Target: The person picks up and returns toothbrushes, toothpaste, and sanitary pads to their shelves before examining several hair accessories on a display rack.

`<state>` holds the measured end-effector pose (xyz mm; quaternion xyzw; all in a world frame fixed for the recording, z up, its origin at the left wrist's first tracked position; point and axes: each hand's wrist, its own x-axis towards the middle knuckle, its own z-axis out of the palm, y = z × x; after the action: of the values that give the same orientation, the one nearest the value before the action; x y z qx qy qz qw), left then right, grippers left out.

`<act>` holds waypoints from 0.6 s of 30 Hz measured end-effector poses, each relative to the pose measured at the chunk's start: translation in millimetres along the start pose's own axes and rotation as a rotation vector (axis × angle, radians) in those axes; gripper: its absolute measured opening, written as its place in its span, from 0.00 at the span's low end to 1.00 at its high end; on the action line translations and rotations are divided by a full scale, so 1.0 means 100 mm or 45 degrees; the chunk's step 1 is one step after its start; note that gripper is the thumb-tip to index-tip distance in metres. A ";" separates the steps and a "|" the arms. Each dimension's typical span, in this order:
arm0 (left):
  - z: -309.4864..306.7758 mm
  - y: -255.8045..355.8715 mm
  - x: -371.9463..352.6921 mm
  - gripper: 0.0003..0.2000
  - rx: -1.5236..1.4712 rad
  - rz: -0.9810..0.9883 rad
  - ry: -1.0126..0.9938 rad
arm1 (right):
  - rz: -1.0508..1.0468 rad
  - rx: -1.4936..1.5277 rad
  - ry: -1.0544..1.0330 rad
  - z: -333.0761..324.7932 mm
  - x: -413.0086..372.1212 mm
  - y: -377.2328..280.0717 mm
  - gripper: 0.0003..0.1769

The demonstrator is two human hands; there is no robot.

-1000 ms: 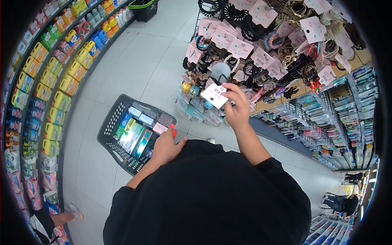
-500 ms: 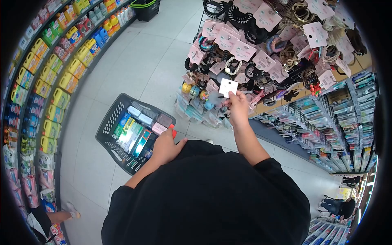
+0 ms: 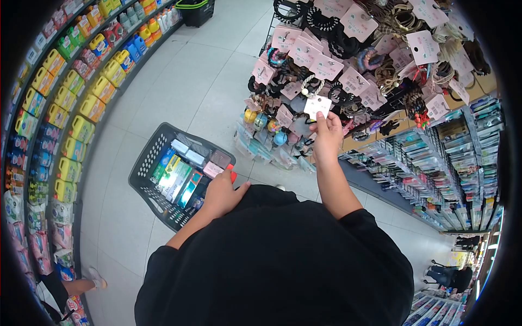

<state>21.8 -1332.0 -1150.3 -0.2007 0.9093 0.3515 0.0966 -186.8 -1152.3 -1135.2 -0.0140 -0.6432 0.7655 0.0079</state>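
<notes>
My right hand [image 3: 328, 138] pinches a small white card [image 3: 317, 107] in front of the rack of hair ties [image 3: 353, 54]. Something dark, too small to make out, hangs at the card's lower edge. Pink tags and dark and beige hair ties hang just behind it. My left hand [image 3: 222, 193] is at the right side of a dark grey basket [image 3: 142, 157], its fingers curled around a red part [image 3: 232, 175] by the rim. Several boxes [image 3: 187, 157] and packs lie in the basket, among them a green and white one and a pink one.
Curved shelves with yellow bottles [image 3: 81, 130] run along the left. Another basket [image 3: 196, 13] stands at the top. Racks of packaged goods [image 3: 424, 157] line the right. A person's leg [image 3: 81, 286] shows at lower left, and another person [image 3: 451, 276] at lower right.
My right hand has moved slightly right and up with the white card. My left hand and the basket have hardly moved.
</notes>
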 end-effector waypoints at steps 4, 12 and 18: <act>0.00 0.00 0.01 0.28 0.002 0.005 0.000 | -0.037 0.032 0.004 -0.03 0.04 -0.03 0.08; 0.02 -0.01 0.01 0.29 0.007 0.012 0.012 | -0.037 0.173 -0.082 0.00 -0.01 -0.11 0.08; 0.01 -0.01 0.01 0.31 0.026 -0.012 -0.016 | 0.099 0.090 -0.159 0.01 0.03 -0.05 0.10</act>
<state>21.2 -1331.8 -1152.0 -0.2017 0.9113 0.3430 0.1061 -189.8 -1152.2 -1129.8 0.0092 -0.6140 0.7869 -0.0615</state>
